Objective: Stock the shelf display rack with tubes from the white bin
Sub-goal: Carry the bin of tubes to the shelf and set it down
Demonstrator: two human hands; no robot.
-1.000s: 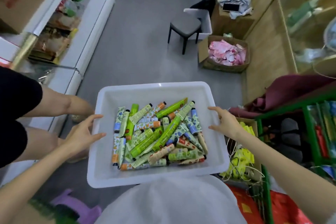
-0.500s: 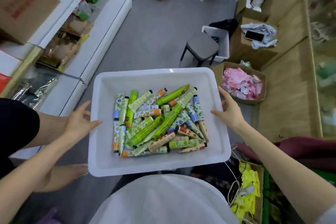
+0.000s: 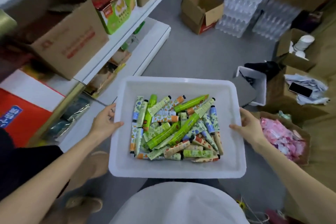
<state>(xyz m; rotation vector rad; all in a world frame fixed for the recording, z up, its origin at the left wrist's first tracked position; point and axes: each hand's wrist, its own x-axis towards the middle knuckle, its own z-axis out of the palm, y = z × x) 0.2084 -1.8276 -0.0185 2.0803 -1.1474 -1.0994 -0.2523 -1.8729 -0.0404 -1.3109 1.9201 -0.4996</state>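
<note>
Here the left hand (image 3: 106, 123) and right hand (image 3: 250, 125) grip the white bin (image 3: 178, 169) by its side rims — tubes (image 3: 174, 129) heaped inside.

both your forearms reach forward, bare. your left hand (image 3: 105, 123) grips the left rim of the white bin (image 3: 177, 173), thumb over the edge, fingers curled on the outer side; your right hand (image 3: 250, 127) grips the right rim likewise
</note>
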